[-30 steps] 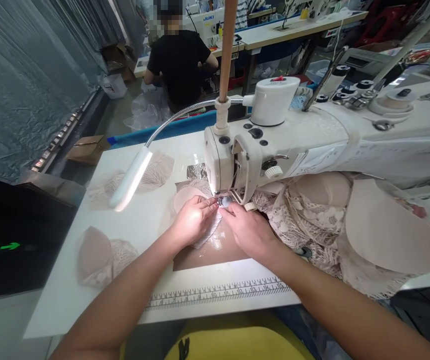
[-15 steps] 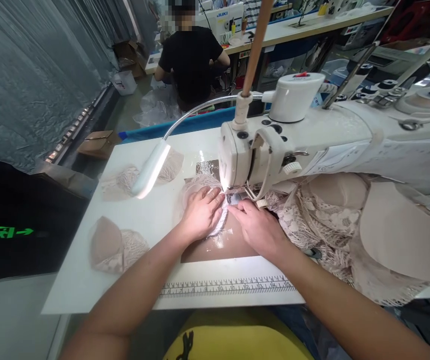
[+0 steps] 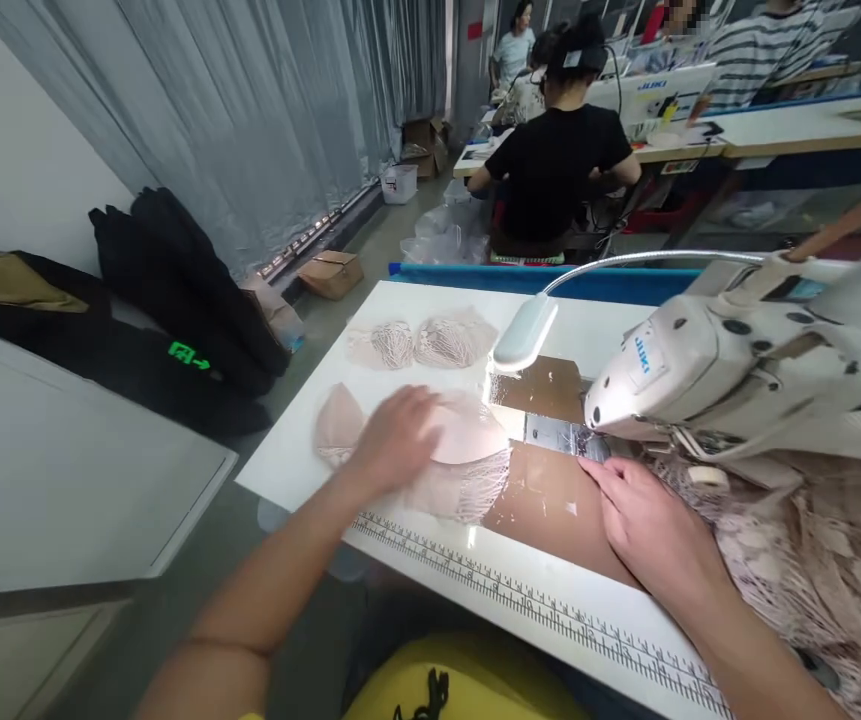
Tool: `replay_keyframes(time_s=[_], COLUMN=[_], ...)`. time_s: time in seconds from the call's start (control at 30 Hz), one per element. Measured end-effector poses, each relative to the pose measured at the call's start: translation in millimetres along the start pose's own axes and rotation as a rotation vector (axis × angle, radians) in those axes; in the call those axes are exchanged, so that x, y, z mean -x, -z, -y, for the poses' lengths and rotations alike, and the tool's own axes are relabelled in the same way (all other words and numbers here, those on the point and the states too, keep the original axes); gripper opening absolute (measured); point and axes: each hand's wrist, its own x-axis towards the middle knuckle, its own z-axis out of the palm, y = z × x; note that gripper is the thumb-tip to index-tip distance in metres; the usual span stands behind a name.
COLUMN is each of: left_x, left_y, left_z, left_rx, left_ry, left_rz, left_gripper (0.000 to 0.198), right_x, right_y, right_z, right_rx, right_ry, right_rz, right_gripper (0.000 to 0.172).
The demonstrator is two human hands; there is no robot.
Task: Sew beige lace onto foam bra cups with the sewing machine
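My left hand [image 3: 398, 435], smeared by motion, is closed on a beige bra cup [image 3: 467, 430] with a lace lower part, left of the sewing machine [image 3: 670, 380]. The cup lies over the white table and partly over the brown sheet. My right hand [image 3: 647, 510] rests by the metal needle plate [image 3: 554, 434], forefinger stretched towards it and the other fingers curled. Whatever it may pinch is too small to make out. Another beige cup [image 3: 338, 420] lies just beyond my left hand, partly covered.
Two lace cups [image 3: 449, 340] lie at the table's far left. A lamp [image 3: 526, 335] on a bent neck hangs over the table. Beige lace pieces [image 3: 805, 570] are heaped at the right. A ruler strip [image 3: 527, 600] runs along the front edge. A person in black [image 3: 554, 175] sits ahead.
My left hand has drawn the bra cup leftwards, away from the needle, uncovering the needle plate. My right hand stays near the machine. The view has swung left.
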Motion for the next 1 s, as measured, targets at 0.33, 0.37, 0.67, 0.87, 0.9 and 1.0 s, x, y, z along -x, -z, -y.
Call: replay_keyframes(time_s=[0.33,0.37,0.67,0.87,0.9,1.0], left_x=[70,76,85,89,92,102], left_y=[-5.8,-5.9,-9.2,-10.9,-10.9,-13.2], left_z=[134,132,104,107,108,115], left_rx=[-0.103,-0.048,-0.061,-0.033,-0.012,0.085], left_ry=[0.522,0.525,0.377,0.436,0.476,0.540], left_rz=[-0.215,-0.240,-0.152,-0.150,-0.179,-0.370], left_gripper=[0.034,0.032,0.043,0.037,0.038,0.037], right_x=[-9,-9,11,24,27,33], right_y=[27,34,81,78,79,83], right_z=[13,15,45,57,57,56], right_rx=[-0.120,-0.162,-0.779,-0.982,-1.013,-1.096], right_ry=[-0.152,-0.159,-0.017,0.030,0.022,-0.031], right_rz=[0.247,0.277,0.288,0.279,0.276,0.264], right_gripper=[0.042,0.041,0.035,0.034,0.033,0.031])
